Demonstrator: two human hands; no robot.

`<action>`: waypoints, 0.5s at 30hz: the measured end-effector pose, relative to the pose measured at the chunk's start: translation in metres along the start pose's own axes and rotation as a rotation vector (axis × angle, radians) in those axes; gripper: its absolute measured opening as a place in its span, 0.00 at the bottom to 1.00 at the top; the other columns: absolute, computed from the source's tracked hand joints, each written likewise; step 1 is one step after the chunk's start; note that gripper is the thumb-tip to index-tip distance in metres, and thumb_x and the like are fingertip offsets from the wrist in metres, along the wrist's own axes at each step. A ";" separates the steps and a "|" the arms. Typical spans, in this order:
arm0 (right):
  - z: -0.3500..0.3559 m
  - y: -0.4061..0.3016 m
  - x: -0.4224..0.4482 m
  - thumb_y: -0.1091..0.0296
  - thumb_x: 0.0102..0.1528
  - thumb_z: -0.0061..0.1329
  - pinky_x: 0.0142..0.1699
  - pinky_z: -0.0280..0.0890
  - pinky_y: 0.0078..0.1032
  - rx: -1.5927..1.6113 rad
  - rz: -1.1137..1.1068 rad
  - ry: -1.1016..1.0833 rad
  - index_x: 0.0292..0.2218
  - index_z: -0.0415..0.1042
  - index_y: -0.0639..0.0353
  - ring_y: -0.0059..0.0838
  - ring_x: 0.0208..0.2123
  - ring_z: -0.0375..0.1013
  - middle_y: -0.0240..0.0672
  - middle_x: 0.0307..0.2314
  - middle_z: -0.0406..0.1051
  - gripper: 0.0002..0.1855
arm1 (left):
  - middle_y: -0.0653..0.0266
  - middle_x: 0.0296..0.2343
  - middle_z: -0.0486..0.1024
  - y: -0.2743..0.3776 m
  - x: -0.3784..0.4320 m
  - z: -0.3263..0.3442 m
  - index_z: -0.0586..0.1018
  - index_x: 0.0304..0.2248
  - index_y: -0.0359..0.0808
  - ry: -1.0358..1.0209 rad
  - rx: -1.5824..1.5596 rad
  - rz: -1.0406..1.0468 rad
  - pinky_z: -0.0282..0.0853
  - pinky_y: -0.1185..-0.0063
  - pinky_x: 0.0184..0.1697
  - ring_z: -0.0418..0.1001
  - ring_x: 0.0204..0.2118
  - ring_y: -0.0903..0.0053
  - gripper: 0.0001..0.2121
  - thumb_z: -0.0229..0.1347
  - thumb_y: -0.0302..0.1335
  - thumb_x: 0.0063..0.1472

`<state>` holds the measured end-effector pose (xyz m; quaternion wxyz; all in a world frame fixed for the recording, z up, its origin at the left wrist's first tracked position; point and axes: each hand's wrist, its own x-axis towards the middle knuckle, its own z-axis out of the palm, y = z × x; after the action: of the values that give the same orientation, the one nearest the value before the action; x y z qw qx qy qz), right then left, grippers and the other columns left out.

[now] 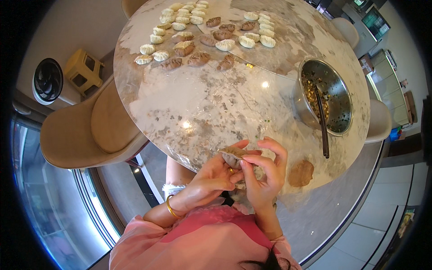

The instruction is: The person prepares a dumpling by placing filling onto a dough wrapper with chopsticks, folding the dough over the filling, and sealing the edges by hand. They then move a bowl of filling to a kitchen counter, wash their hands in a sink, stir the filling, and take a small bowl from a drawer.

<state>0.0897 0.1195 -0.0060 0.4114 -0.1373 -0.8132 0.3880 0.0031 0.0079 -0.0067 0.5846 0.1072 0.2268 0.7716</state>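
Note:
A brown dumpling rests in the fingers of my left hand, over the near edge of the round table. My right hand pinches the dumpling's right end between thumb and index finger, its other fingers lifted. Pleats show along the side facing me. Right of my hands, a flat brown dough wrapper lies on the table. Beyond it stands a steel bowl of chopped filling with yellow and green bits, dark chopsticks leaning over its near rim.
Rows of pale dumplings and several brown dumplings cover the table's far side. Clear plastic film covers the tabletop. A tan chair stands left, with a yellow stool and a fan behind it. A pale chair is at right.

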 end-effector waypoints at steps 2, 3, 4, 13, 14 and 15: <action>0.000 0.003 0.000 0.77 0.40 0.57 0.49 0.60 0.36 -0.007 -0.010 0.008 0.29 0.74 0.57 0.42 0.44 0.64 0.39 0.38 0.65 0.10 | 0.51 0.54 0.53 -0.002 0.000 -0.001 0.44 0.58 0.29 -0.041 0.050 0.028 0.49 0.74 0.59 0.53 0.58 0.69 0.39 0.47 0.13 0.46; 0.001 0.006 0.001 0.77 0.40 0.57 0.49 0.60 0.36 -0.023 -0.045 -0.013 0.29 0.74 0.57 0.42 0.44 0.63 0.40 0.38 0.64 0.11 | 0.51 0.54 0.53 -0.001 -0.001 -0.001 0.44 0.58 0.29 -0.039 0.050 0.025 0.49 0.74 0.59 0.53 0.58 0.69 0.39 0.47 0.13 0.46; 0.001 0.008 0.000 0.76 0.39 0.58 0.50 0.60 0.36 -0.040 -0.080 -0.034 0.30 0.74 0.58 0.42 0.44 0.63 0.40 0.38 0.64 0.12 | 0.51 0.54 0.54 0.000 -0.001 0.000 0.44 0.58 0.30 -0.014 0.023 0.005 0.50 0.74 0.59 0.53 0.58 0.69 0.39 0.47 0.14 0.46; -0.009 0.003 -0.007 0.76 0.40 0.57 0.51 0.59 0.37 0.003 0.044 0.047 0.32 0.73 0.59 0.42 0.45 0.63 0.42 0.39 0.63 0.13 | 0.53 0.54 0.55 0.002 0.001 -0.001 0.47 0.58 0.33 -0.007 -0.052 -0.007 0.46 0.74 0.61 0.53 0.58 0.69 0.40 0.49 0.15 0.45; -0.008 0.006 -0.008 0.76 0.40 0.57 0.51 0.59 0.37 0.002 0.045 0.047 0.32 0.73 0.59 0.42 0.45 0.63 0.42 0.39 0.63 0.13 | 0.53 0.54 0.55 0.002 0.002 0.000 0.47 0.58 0.33 -0.026 -0.065 -0.010 0.45 0.75 0.62 0.53 0.58 0.69 0.40 0.50 0.15 0.45; -0.007 0.008 -0.010 0.76 0.40 0.57 0.51 0.59 0.38 0.005 0.021 0.064 0.31 0.74 0.59 0.42 0.45 0.63 0.42 0.39 0.63 0.12 | 0.53 0.54 0.55 0.001 0.002 0.000 0.47 0.58 0.33 -0.025 -0.065 -0.009 0.45 0.75 0.62 0.53 0.58 0.69 0.40 0.50 0.15 0.45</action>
<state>0.1005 0.1236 -0.0150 0.4335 -0.1573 -0.7971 0.3898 0.0016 0.0097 -0.0058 0.5942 0.0968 0.1948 0.7743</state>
